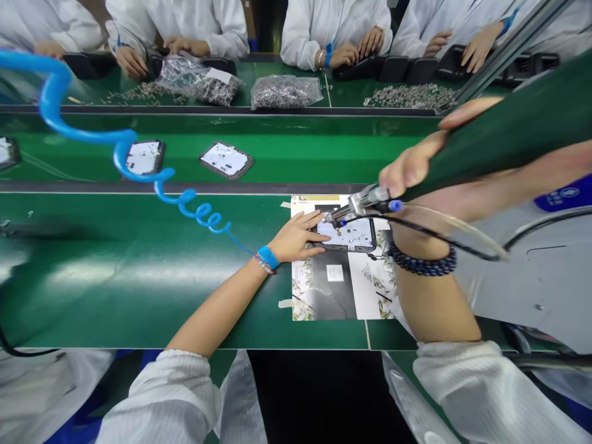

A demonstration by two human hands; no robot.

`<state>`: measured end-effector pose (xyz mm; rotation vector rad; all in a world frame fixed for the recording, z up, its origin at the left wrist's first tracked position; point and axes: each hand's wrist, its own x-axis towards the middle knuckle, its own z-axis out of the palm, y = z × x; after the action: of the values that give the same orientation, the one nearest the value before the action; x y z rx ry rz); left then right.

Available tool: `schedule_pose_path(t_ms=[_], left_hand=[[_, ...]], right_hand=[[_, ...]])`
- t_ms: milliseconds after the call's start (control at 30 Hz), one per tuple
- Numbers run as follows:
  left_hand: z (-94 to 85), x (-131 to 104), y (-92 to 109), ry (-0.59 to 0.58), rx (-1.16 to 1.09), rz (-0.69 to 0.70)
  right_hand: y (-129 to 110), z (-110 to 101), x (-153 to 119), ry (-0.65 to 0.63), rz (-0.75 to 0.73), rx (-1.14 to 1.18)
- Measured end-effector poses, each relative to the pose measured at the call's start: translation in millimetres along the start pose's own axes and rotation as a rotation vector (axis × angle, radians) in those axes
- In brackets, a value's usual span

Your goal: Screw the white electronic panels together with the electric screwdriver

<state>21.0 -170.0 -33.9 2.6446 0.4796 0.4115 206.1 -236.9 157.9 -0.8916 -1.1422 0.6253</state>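
My left hand (298, 237), with a blue wrist strap, lies with fingers spread on the left edge of a dark-framed device with a white board (351, 234). The device rests on a printed sheet (335, 287) taped to the green table. My right hand (416, 166) is wrapped round a dark green tool (504, 135). The tool's metal tip (356, 203) points down to the left, over the board near my left fingertips. Part of my right hand is hidden behind the tool.
Similar devices lie on the green belt (296, 151), one at its middle (226, 160). A coiled blue cord (185, 203) runs to my left wrist. Across the belt, people in white handle black parts beside bags of screws (287, 92). A grey machine (541, 277) stands right.
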Motion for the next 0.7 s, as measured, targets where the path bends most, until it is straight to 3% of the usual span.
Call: schedule_pose_path(t_ms=[100,233,400,600,700], left_hand=[[-1.8,0.2,2.0,-0.001,-0.004,0.002],[-2.4,0.8,2.8,0.002,-0.003,0.002],[-2.0,1.0,2.3,0.003,0.003,0.010],[-2.2,1.0,3.8,0.003,0.001,0.002],[-3.1,1.4,4.2,-0.005,0.008,-0.007]], right_hand=[[8.0,30.1,-6.6,0.100,0.153,0.132],[7.5,35.3,-13.6,0.052,0.252,0.107],[14.6,27.4,-13.2,0.038,0.221,0.098],[28.7,34.0,-10.4,0.071,0.143,0.175],[37.1,36.6,-10.2,0.017,0.138,0.194]])
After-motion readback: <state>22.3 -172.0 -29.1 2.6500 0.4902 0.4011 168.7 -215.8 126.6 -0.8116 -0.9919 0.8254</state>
